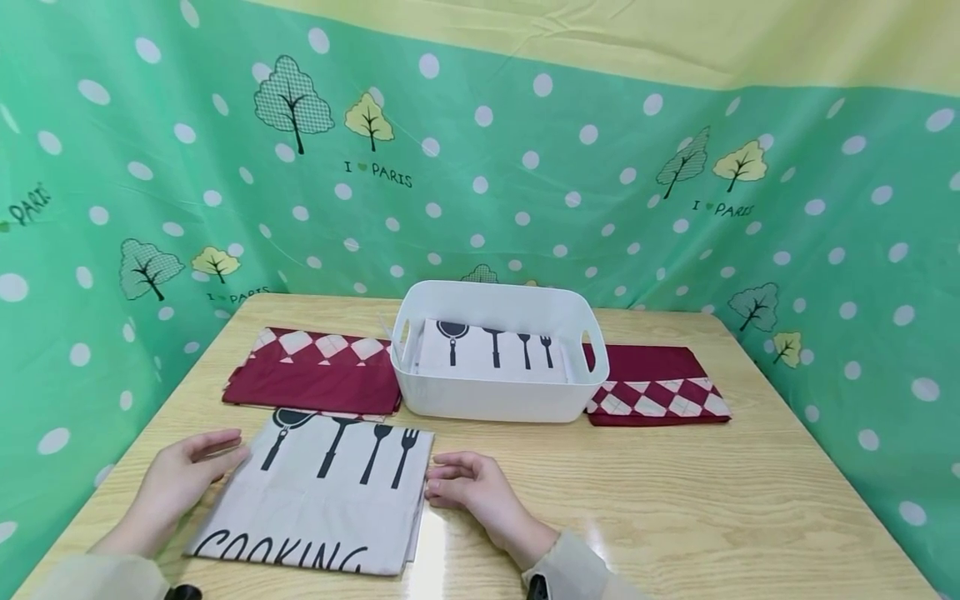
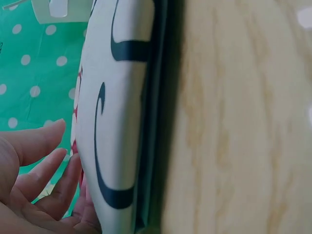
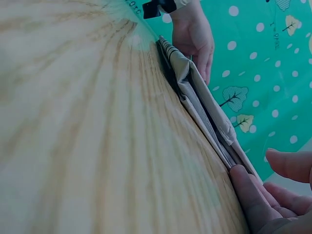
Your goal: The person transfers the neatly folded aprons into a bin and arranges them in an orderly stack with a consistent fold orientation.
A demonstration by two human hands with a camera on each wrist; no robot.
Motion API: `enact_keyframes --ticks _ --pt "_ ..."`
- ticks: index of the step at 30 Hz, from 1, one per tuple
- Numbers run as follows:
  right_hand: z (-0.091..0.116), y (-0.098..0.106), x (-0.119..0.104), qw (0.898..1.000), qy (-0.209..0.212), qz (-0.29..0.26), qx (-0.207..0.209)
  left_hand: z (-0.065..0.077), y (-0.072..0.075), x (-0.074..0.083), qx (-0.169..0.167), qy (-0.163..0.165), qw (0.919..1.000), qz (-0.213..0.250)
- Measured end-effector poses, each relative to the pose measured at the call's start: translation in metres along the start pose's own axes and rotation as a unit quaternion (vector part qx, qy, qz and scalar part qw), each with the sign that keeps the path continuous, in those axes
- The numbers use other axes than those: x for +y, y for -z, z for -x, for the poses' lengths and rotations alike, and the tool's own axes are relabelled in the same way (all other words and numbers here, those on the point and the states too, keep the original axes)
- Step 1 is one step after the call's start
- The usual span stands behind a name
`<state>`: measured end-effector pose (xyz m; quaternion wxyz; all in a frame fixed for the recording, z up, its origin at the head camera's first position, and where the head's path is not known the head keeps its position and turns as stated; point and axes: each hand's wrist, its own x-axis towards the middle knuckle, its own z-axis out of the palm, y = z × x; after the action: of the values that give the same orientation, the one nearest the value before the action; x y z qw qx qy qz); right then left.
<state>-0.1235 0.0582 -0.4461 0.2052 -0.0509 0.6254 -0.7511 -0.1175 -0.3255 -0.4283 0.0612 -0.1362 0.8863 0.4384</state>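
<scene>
A folded off-white cloth (image 1: 322, 508), printed with black kitchen utensils and the word COOKING, lies flat on the table in front of me. At its left edge is my left hand (image 1: 183, 475), fingers loosely bent and thumb apart. My right hand (image 1: 480, 492) rests at the opposite edge. In the right wrist view, its fingertips (image 3: 239, 173) touch the side of the folded layers (image 3: 204, 107), while the thumb stands away from them. The left wrist view shows the left fingers (image 2: 63, 180) close against the cloth (image 2: 117, 126); whether they touch it I cannot tell.
Behind the cloth stands a white plastic basket (image 1: 487, 404) with another folded utensil-print cloth (image 1: 495, 354) inside. Folded dark red cloths with diamond patterns lie to its left (image 1: 315, 375) and right (image 1: 652, 387). A green dotted curtain (image 1: 480, 208) surrounds the wooden table (image 1: 660, 500).
</scene>
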Motion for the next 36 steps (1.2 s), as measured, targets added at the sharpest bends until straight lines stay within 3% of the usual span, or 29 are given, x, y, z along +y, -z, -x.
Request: enact_keyframes --ticks 6,11,21,27,36 --pt "-0.0007 0.0005 0.0019 1.000 0.001 -0.002 -0.001 0.0003 -0.0027 0.0000 0.003 0.006 0.9999 0.008" --pt "-0.0011 0.0011 0.0022 1.000 -0.003 0.001 -0.002 0.0002 -0.0019 0.0006 -0.016 0.025 0.9995 0.013" --pt "-0.0009 0.0010 0.0018 1.000 -0.007 0.005 -0.005 -0.0029 0.0008 -0.0029 -0.052 0.012 0.9984 0.019" --pt "-0.0012 0.0011 0.0022 1.000 -0.008 0.007 -0.004 -0.0059 0.0019 -0.0017 -0.072 0.026 0.9969 0.019" --pt "-0.0023 0.0019 0.0019 1.000 -0.007 0.009 -0.005 -0.0058 -0.0008 0.0017 -0.062 0.013 0.9979 -0.011"
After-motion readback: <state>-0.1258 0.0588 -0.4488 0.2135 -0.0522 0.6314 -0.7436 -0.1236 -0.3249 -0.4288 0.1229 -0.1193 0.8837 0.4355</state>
